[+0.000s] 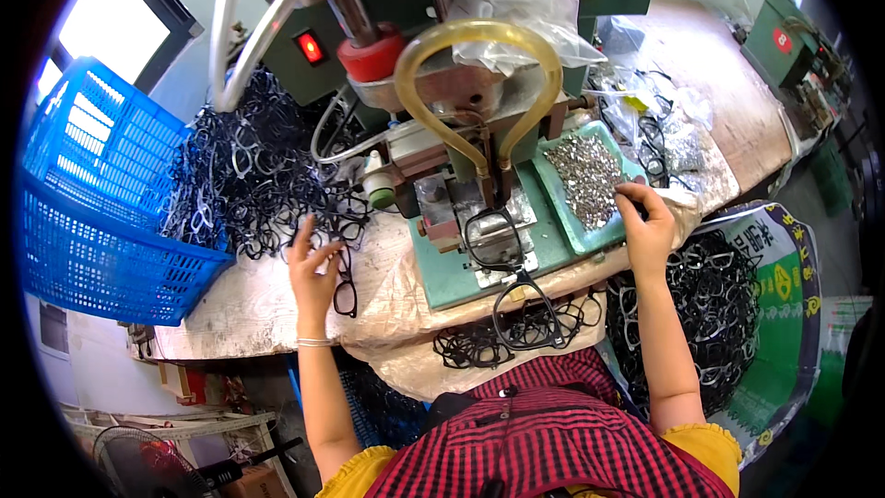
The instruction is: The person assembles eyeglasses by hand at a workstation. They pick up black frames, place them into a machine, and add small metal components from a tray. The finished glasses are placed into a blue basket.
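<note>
My left hand (312, 278) is left of the press, thumb and a finger closed at the top of a dark eyeglass frame (345, 299) that hangs down beside it. Over the right edge of a pale green tray (546, 186), the fingertips of my right hand (651, 232) are pinched together; anything between them is too small to make out. Small silvery metal parts (586, 175) fill the tray. Another black eyeglass frame (499, 325) sits upright at the press fixture (496, 244), one rim under the tool head and the other jutting toward me.
A heap of dark frames (263, 161) lies at the left beside blue plastic baskets (111, 231). More frames (461, 347) rest at the front edge, and a sack at the right holds many (687, 314). A yellowish hose (479, 32) loops above the press. Plastic bags (521, 14) hang behind it.
</note>
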Tool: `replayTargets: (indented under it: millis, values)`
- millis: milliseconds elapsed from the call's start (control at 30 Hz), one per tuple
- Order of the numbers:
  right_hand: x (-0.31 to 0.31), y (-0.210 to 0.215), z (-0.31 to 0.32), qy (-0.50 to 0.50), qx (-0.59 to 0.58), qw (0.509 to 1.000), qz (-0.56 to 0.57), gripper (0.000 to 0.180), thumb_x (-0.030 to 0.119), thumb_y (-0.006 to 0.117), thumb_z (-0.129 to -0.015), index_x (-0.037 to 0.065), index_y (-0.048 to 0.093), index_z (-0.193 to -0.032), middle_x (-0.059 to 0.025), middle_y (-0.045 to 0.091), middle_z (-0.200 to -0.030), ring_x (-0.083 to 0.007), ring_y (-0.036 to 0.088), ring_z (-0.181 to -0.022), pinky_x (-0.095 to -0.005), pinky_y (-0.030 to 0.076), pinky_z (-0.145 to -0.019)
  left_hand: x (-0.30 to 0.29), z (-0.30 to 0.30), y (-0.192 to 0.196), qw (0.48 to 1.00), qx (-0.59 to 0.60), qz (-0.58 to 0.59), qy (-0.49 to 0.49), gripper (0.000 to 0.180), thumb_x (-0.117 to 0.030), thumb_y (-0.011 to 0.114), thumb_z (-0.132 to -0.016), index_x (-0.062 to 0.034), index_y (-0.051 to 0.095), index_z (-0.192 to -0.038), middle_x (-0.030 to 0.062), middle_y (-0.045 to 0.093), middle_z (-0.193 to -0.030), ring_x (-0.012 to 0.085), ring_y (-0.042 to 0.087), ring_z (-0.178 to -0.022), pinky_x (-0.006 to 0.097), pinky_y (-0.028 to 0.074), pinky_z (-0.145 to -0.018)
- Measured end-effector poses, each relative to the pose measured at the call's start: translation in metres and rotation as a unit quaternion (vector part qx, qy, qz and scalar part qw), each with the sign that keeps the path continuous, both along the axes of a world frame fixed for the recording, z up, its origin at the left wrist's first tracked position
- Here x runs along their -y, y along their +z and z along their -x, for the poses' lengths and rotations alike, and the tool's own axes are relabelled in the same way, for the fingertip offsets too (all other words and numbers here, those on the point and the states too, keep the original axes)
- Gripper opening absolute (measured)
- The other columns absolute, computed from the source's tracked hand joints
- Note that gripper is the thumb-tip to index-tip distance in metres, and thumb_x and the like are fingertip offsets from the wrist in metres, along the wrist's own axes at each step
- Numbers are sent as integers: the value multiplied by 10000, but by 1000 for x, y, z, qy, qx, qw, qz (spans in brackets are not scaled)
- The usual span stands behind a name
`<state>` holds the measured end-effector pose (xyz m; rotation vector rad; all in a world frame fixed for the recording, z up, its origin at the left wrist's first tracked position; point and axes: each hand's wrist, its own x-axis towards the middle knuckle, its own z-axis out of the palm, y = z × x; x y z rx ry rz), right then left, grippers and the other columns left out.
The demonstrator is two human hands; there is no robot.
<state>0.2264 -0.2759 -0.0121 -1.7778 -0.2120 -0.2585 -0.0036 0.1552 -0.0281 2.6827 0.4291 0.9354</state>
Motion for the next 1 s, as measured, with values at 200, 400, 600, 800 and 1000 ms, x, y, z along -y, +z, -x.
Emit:
replayTargets:
  millis: [200,400,600,800,1000]
  values:
    - [-44,70,23,183,94,979,-2,133,10,699,-797,7,713,-930,-94,709,-917,-208,674,-889,-314,507,-833,15,-17,36,988,145,31,33,56,-62,681,-910,-10,688,-929,121,661,-1186,251,597,-1022,348,445,-914]
    - [-105,74,30,234,65,960,-141,235,3,700,-804,-11,631,-1027,-73,689,-935,-141,658,-903,-280,512,-825,65,-36,-2,864,286,410,-53,152,-85,594,-1013,-96,483,-910,-11,532,-766,57,448,-595,212,370,-520]
    - [-108,69,35,240,0,948,-208,352,-16,711,-803,-19,570,-1126,-59,662,-974,-116,637,-898,-260,493,-861,111,-44,62,777,372,489,-139,98,-126,539,-1039,-56,549,-1108,79,601,-1015,165,580,-867,279,500,-697]
    - [-111,91,48,299,-85,923,-225,466,-8,693,-817,-32,491,-1237,-98,683,-1056,-112,628,-969,-253,457,-899,156,-68,161,876,331,214,-277,143,19,560,-958,54,580,-1095,219,653,-1072,299,649,-990,400,609,-774]
    - [-85,100,50,284,20,955,-80,411,47,662,-821,19,586,-1224,-129,693,-1093,-223,650,-1055,-347,470,-963,174,-56,141,918,190,132,-321,111,-19,717,-842,-34,683,-946,132,723,-999,257,686,-945,406,557,-830]
